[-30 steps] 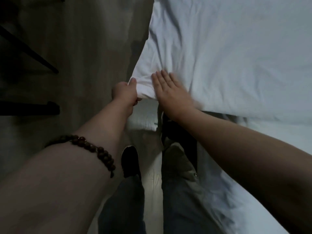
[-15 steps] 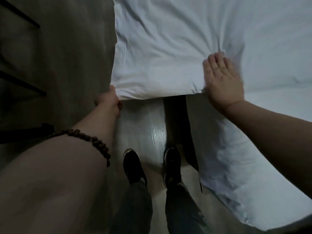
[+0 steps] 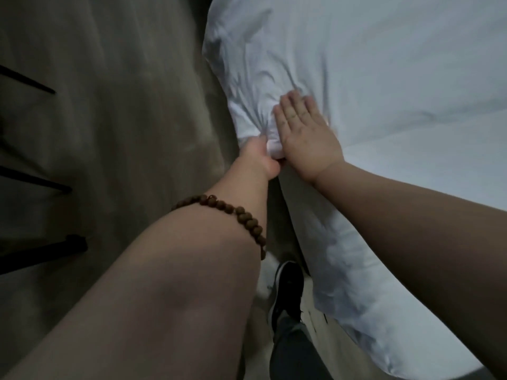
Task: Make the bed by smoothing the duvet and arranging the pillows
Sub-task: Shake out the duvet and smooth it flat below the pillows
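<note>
White duvet [image 3: 370,64] (creased, bunched) pinched by left hand [image 3: 259,158], right hand [image 3: 305,135] flat.

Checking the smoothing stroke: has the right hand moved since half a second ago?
Yes. The right hand has slid back along the duvet to the corner the left hand grips, now lying flat beside it.

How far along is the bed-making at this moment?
Done: the duvet lies spread out. In hand: the left hand grips its corner while the right hand presses flat beside it. Left: creases fan out from that corner; pillows are not in view.
</note>
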`<state>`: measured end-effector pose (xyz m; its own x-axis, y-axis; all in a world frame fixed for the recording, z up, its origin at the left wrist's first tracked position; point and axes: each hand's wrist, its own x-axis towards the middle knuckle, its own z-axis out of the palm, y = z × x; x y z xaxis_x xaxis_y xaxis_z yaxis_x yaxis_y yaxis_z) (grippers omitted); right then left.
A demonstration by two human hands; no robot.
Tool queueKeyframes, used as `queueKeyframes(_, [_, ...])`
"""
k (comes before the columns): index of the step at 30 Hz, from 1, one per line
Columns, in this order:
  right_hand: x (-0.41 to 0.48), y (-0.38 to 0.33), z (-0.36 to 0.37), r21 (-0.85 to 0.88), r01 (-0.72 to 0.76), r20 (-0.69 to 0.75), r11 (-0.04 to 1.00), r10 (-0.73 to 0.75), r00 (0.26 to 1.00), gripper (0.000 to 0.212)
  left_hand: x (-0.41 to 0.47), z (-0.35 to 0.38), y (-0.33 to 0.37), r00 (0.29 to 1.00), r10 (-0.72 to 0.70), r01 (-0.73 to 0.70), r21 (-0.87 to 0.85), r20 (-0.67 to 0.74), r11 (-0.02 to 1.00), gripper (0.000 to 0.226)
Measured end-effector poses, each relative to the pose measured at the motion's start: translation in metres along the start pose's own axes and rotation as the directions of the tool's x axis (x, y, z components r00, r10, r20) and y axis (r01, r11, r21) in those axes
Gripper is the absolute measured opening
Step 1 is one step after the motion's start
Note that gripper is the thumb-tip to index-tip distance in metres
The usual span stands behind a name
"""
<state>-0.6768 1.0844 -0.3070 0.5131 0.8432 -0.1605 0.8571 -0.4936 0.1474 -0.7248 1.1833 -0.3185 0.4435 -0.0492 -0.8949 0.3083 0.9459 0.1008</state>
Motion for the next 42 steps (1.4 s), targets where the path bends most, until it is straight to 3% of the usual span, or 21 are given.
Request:
queueKeyframes(4, [-0.021, 0.030, -0.004, -0.070, 0.100, 0.037, 0.992, -0.098, 0.995, 0.066, -0.014, 0.000, 0.005, 0.975, 0.165, -0.159, 0.055, -0.150, 0.986, 0.035])
queueKeyframes(6, [-0.034, 0.055, -0.017, -0.059, 0.091, 0.071, 0.994, -0.087, 0.994, 0.083, -0.010, 0.006, 0.003, 0.959, 0.174, -0.157, 0.094, -0.225, 0.983, 0.025])
queueKeyframes(9, [-0.051, 0.114, -0.027, 0.073, -0.195, 0.092, 0.978, 0.188, 0.978, 0.088, 0.006, 0.006, -0.001, 0.917, 0.225, -0.173, 0.180, -0.331, 0.968, 0.033])
queueKeyframes(11, [-0.070, 0.163, -0.025, 0.199, -0.503, 0.150, 0.841, 0.481, 0.864, 0.082, 0.016, 0.012, -0.001, 0.884, 0.225, -0.143, 0.221, -0.410, 0.965, 0.039])
queueKeyframes(13, [-0.091, 0.190, -0.015, 0.193, -0.593, 0.212, 0.782, 0.557, 0.803, 0.078, 0.022, 0.029, -0.003, 0.753, 0.371, -0.164, 0.390, -0.544, 0.906, 0.047])
queueKeyframes(15, [-0.097, 0.192, -0.008, 0.201, -0.575, 0.202, 0.793, 0.541, 0.817, 0.076, 0.004, 0.068, -0.011, 0.570, 0.551, -0.271, 0.493, -0.609, 0.826, 0.051])
queueKeyframes(16, [-0.096, 0.187, -0.007, 0.223, -0.575, 0.201, 0.787, 0.540, 0.817, 0.074, -0.003, 0.091, -0.016, 0.455, 0.646, -0.242, 0.614, -0.612, 0.752, 0.052])
queueKeyframes(17, [-0.093, 0.183, -0.007, 0.252, -0.586, 0.201, 0.770, 0.551, 0.810, 0.073, -0.009, 0.114, -0.026, 0.369, 0.783, -0.161, 0.796, -0.500, 0.584, 0.050])
queueKeyframes(18, [-0.091, 0.181, -0.007, 0.280, -0.599, 0.199, 0.751, 0.565, 0.801, 0.072, -0.012, 0.138, -0.038, 0.328, 0.909, -0.121, 0.943, -0.256, 0.309, 0.051])
queueKeyframes(19, [-0.092, 0.182, -0.006, 0.305, -0.599, 0.195, 0.740, 0.567, 0.800, 0.071, -0.011, 0.158, -0.053, 0.342, 0.936, -0.132, 0.990, 0.089, -0.046, 0.054])
queueKeyframes(20, [-0.095, 0.187, -0.005, 0.322, -0.583, 0.188, 0.746, 0.553, 0.812, 0.070, -0.006, 0.174, -0.068, 0.357, 0.840, -0.143, 0.913, 0.408, -0.382, 0.056])
queueKeyframes(21, [-0.099, 0.194, -0.002, 0.329, -0.556, 0.174, 0.763, 0.530, 0.830, 0.068, -0.003, 0.185, -0.080, 0.378, 0.693, -0.144, 0.778, 0.614, -0.612, 0.057])
queueKeyframes(22, [-0.105, 0.206, 0.001, 0.329, -0.530, 0.157, 0.782, 0.509, 0.847, 0.067, 0.009, 0.189, -0.087, 0.413, 0.562, -0.115, 0.653, 0.717, -0.749, 0.058])
queueKeyframes(23, [-0.111, 0.221, 0.004, 0.325, -0.522, 0.145, 0.789, 0.504, 0.852, 0.067, 0.017, 0.188, -0.093, 0.451, 0.498, -0.057, 0.580, 0.741, -0.813, 0.059])
queueKeyframes(26, [-0.130, 0.290, 0.021, 0.292, -0.637, 0.143, 0.713, 0.626, 0.767, 0.071, 0.036, 0.179, -0.098, 0.442, 0.515, 0.074, 0.543, 0.734, -0.837, 0.060])
queueKeyframes(28, [-0.140, 0.337, 0.031, 0.270, -0.728, 0.187, 0.630, 0.707, 0.682, 0.076, 0.037, 0.181, -0.099, 0.435, 0.530, 0.087, 0.551, 0.729, -0.830, 0.061])
queueKeyframes(30, [-0.144, 0.363, 0.041, 0.275, -0.757, 0.214, 0.593, 0.730, 0.649, 0.079, 0.036, 0.189, -0.100, 0.435, 0.570, 0.093, 0.595, 0.697, -0.798, 0.064])
queueKeyframes(33, [-0.138, 0.362, 0.050, 0.297, -0.762, 0.187, 0.575, 0.748, 0.637, 0.078, 0.044, 0.231, -0.104, 0.374, 0.591, 0.011, 0.634, 0.715, -0.773, 0.068])
queueKeyframes(36, [-0.140, 0.363, 0.053, 0.322, -0.756, 0.184, 0.570, 0.746, 0.641, 0.076, 0.065, 0.288, -0.122, 0.311, 0.479, -0.090, 0.527, 0.821, -0.845, 0.064])
queueKeyframes(39, [-0.147, 0.371, 0.054, 0.331, -0.725, 0.169, 0.604, 0.718, 0.675, 0.074, 0.086, 0.302, -0.142, 0.339, 0.339, -0.031, 0.371, 0.877, -0.928, 0.061])
queueKeyframes(42, [-0.147, 0.370, 0.057, 0.327, -0.717, 0.135, 0.616, 0.720, 0.681, 0.074, 0.096, 0.294, -0.143, 0.347, 0.353, 0.010, 0.373, 0.869, -0.928, 0.061])
